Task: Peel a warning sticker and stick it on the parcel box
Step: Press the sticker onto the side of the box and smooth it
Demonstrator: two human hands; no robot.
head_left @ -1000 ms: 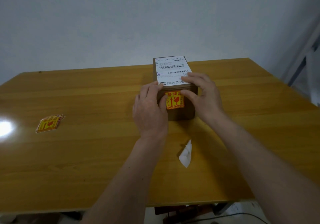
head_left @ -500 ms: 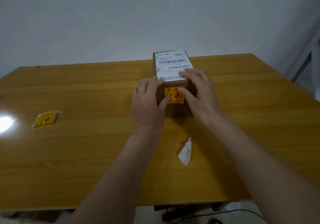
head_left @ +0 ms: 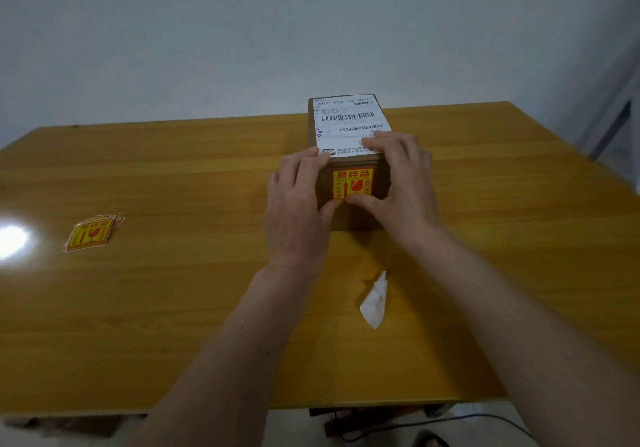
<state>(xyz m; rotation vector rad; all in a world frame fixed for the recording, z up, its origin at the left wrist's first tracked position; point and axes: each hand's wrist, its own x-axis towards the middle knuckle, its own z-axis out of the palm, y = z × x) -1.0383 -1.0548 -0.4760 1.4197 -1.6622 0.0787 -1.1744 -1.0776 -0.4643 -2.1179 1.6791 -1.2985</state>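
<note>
Box: we see one parcel box (head_left: 349, 141) on the table (head_left: 173, 308).
Sticker: one warning sticker (head_left: 352, 183) on its front.
Hands: our left hand (head_left: 298, 211) and right hand (head_left: 405, 187), fingers spread flat, press it.
Spare stickers: one small pile (head_left: 92, 233), left.
Backing paper: one piece (head_left: 374, 301).

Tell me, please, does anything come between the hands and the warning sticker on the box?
Nothing visible does: both thumbs press the warning sticker directly on the parcel box front, left hand and right hand flanking it.

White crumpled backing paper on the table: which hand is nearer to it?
Right hand; both rest on the brown cardboard box beyond the white crumpled backing paper, left hand farther left.
</note>
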